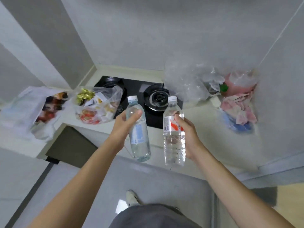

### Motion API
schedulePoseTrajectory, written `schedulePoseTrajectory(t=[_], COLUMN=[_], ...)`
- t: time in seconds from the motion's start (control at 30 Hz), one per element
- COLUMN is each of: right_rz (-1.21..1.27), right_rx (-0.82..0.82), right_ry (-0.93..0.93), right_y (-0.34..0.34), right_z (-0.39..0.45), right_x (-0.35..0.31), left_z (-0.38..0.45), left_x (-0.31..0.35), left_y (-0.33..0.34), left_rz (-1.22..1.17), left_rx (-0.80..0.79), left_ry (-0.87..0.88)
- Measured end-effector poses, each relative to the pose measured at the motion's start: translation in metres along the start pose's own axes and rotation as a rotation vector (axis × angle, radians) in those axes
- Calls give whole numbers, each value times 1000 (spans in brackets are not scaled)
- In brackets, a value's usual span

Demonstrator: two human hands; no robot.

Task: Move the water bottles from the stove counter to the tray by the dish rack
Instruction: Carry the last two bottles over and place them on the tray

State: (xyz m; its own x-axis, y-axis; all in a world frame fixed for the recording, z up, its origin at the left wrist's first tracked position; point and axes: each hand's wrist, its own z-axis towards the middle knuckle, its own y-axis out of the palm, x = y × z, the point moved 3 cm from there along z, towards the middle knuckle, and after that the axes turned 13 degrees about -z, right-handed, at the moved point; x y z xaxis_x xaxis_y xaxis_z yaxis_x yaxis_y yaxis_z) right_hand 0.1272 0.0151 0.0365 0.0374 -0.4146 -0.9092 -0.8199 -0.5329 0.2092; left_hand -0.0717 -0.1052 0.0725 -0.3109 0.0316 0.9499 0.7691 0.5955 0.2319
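Observation:
My left hand (122, 127) grips a clear water bottle with a pale blue label (139, 134) and a white cap, held upright in the air over the front edge of the stove counter (205, 129). My right hand (187, 134) holds a second clear water bottle with a red and white label (174, 137), also upright and lifted. Both bottles hang side by side, a little apart, in front of the black gas stove (153, 97). No tray or dish rack is in view.
A clear bag of snacks (98, 106) lies left of the stove, with a white bag (29, 112) further left. Crumpled clear plastic (189, 83) and a bag of pink cloths (238, 102) sit at the right. The counter drops to the floor below my arms.

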Motion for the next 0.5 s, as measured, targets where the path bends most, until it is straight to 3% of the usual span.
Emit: schedulePoseTrajectory(t=[0.3,0.5], right_rz=[-138,-241], right_rx=[-409,-581], right_ry=[57,129], right_y=[206,375], right_z=[-23,-62], right_x=[52,115], left_z=[-121,-213], left_x=[25,39], left_y=[-196,-357], left_rz=[-134,-181], left_rx=[370,590], left_ry=[84,108])
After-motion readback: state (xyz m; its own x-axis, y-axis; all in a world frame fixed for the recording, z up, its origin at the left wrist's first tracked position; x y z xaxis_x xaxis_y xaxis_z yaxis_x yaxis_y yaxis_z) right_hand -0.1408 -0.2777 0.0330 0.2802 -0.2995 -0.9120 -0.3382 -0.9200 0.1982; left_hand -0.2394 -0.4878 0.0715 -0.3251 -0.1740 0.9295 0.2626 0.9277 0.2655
